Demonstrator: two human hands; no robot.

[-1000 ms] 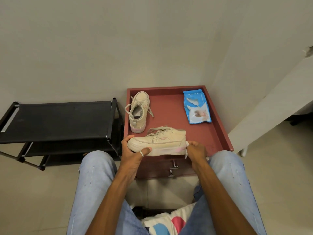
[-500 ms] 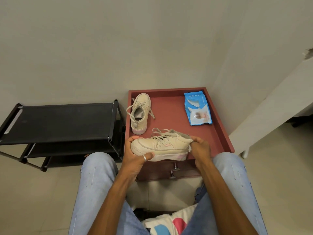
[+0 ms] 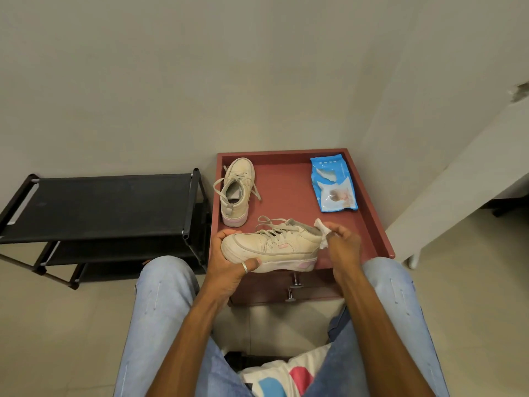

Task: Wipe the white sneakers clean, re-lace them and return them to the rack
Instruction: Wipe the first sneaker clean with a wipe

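My left hand grips the toe of a white sneaker, held sideways over the front of the red cabinet top, toe pointing left. At the sneaker's heel, my right hand pinches a crumpled white wipe against the heel collar. Its laces lie loose over the tongue. The second white sneaker stands on the cabinet top at the back left, heel toward me, laces hanging loose.
A blue pack of wet wipes lies at the cabinet's back right. A black shoe rack stands to the left against the wall. A white panel leans at the right. My knees flank the cabinet's front.
My right hand with the wipe has moved from the sneaker's lower heel up to the top of the heel. The sneaker has tilted a little in my left hand.
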